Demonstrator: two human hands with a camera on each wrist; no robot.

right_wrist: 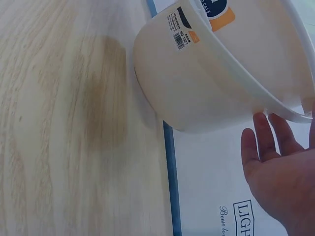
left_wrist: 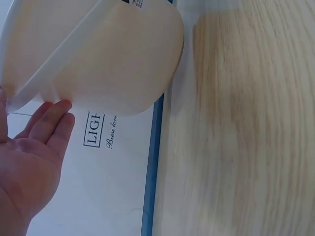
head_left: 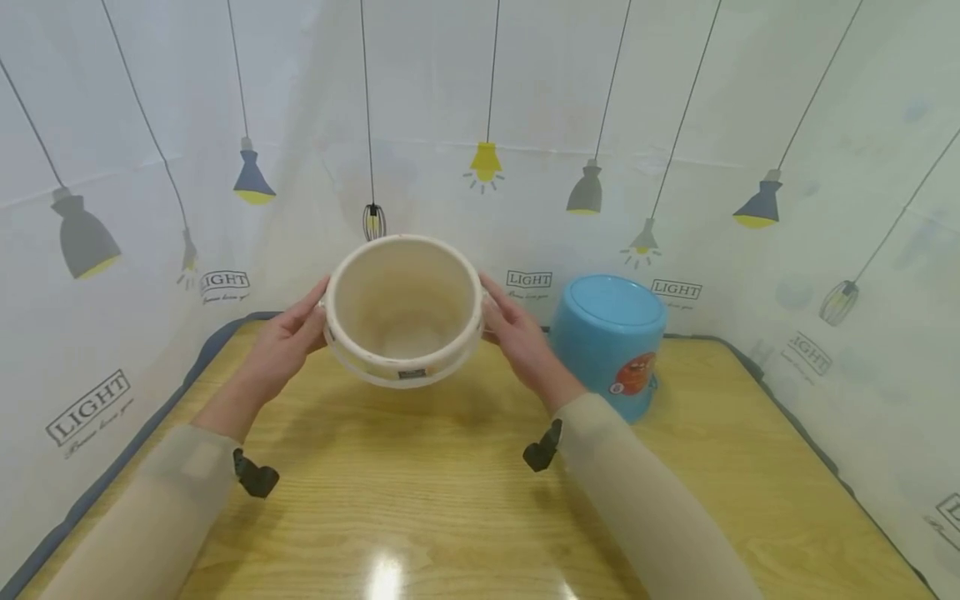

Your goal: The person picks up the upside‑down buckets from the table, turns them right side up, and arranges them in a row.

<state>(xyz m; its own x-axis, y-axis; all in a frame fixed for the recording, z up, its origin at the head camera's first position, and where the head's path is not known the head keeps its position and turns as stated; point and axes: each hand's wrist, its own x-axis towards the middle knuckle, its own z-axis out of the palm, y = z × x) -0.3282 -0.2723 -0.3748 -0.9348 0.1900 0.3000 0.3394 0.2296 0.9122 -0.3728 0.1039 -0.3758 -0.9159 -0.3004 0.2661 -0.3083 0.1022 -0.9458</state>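
Note:
A cream plastic bucket (head_left: 405, 367) is held up above the table between both hands, its open mouth tilted toward me in the head view. My left hand (head_left: 283, 340) grips its left side at the rim, fingers under the lip in the left wrist view. On the opposite side my right hand (head_left: 521, 337) holds the rim, with fingertips against the wall below it in the right wrist view. A barcode label (right_wrist: 182, 29) is stuck on the bucket's outer wall. The bucket's inside looks bare.
To the right, a blue bucket (head_left: 611, 333) stands upside down on the wooden table (head_left: 420, 492), near my right forearm. It bears a red sticker (head_left: 633, 373). A white curtain (head_left: 420, 100) printed with lamps hangs around the table's back and sides.

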